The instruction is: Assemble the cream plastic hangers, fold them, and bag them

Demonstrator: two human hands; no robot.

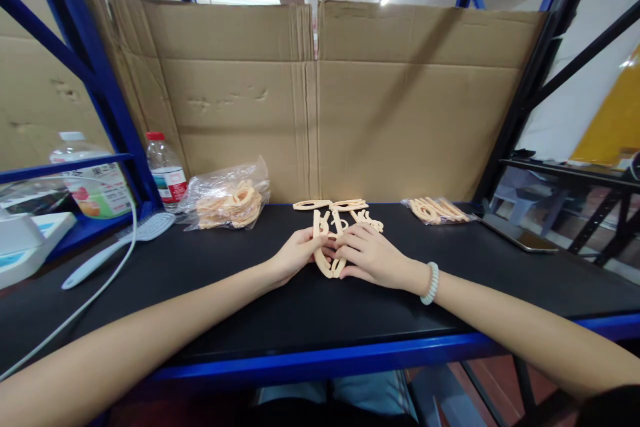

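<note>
Both hands meet at the middle of the black worktop (210, 320). My left hand (296, 255) and my right hand (369, 255) are closed on a pale peach plastic piece (325, 260) with long curved arms, which rests on the surface between them. The right wrist wears a pale bead bracelet (430, 283). Just behind the hands lie several more loose peach pieces (340, 208).
A clear bag of peach pieces (229, 203) lies at the back left, a smaller one (438, 209) at the back right. A water bottle (166, 171), a white brush (120, 244), a white cable and a phone (517, 233) sit around. Cardboard (320, 107) walls the back.
</note>
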